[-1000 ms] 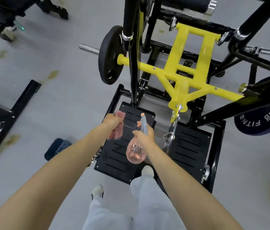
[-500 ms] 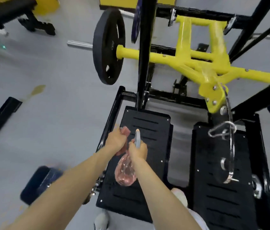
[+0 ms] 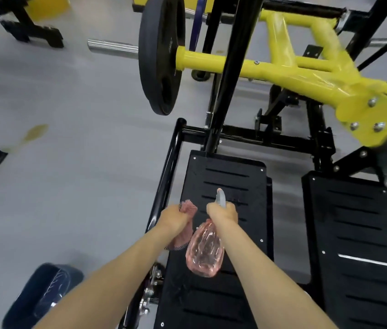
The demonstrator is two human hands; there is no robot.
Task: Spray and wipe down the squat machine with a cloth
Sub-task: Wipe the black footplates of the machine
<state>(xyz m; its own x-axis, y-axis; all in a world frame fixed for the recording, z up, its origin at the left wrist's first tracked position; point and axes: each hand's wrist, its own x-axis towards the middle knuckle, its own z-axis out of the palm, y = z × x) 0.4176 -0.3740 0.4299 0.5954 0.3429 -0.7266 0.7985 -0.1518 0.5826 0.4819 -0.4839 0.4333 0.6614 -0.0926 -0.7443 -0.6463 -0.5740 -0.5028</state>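
Right hand (image 3: 222, 213) grips the spray bottle (image 3: 205, 250), nozzle toward 12 o'clock over the left footplate (image 3: 230, 174); left hand (image 3: 175, 219) clutches the cloth (image 3: 187, 207).

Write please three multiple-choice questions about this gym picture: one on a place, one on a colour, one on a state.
1. The spray bottle is held above: A) the left footplate B) a chair C) a wooden table.
2. The machine's lever frame is: A) red B) yellow C) white.
3. The left hand: A) hangs empty B) lies flat and open C) grips the cloth.
Answers: 1 A, the black slotted plate lies behind the bottle; 2 B, its tubes are painted yellow; 3 C, pink fabric sticks out of the fist.
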